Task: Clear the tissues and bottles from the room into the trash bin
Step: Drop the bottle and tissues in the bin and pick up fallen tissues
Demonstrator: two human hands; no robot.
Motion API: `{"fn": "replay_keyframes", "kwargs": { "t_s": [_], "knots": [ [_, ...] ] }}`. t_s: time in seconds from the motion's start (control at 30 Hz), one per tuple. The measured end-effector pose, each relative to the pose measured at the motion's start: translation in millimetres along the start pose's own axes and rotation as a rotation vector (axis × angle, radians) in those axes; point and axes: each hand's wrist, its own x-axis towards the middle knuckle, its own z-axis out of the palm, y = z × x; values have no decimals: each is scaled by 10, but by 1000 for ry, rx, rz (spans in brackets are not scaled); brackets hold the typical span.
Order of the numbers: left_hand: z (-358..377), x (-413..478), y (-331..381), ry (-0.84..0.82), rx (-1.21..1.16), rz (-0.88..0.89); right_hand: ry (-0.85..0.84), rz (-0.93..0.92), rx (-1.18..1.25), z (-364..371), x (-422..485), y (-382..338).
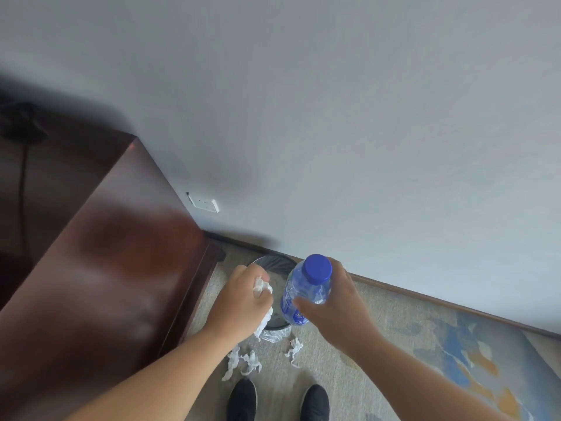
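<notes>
Two hands hover over the trash bin [274, 260]: our left hand [243, 302] clutches crumpled tissue [262, 287], our right hand [337, 305] grips a blue-capped bottle [305, 288]. More tissues [243, 363] lie on the carpet [334, 375] beside it.

Tissues [243, 361] on carpet [349, 375] before bin [258, 261]

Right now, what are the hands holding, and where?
The left hand clutches crumpled tissue; the right hand grips a bottle around its middle.
</notes>
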Motion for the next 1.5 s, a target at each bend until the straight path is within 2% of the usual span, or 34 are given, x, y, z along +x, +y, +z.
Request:
{"fn": "replay_keyframes", "kwargs": {
  "t_s": [0.27, 0.67, 0.87, 1.27, 1.5],
  "knots": [
    [773, 580, -682, 56, 11, -108, -63, -24, -88, 578, 797, 700],
    [1758, 1255, -1567, 40, 2, -216, -120, 51, -153, 1363, 1536, 1768],
    [1638, 1047, -1506, 24, 19, -284, -152, 73, -173, 1209, 1416, 1772],
    [1063, 147, -770, 57, -3, -335, -236, -10, -214, 400, 533, 1213],
    [881, -222, -581, 93, -24, -313, -226, -50, -243, 365, 184, 985]
  ]
}}
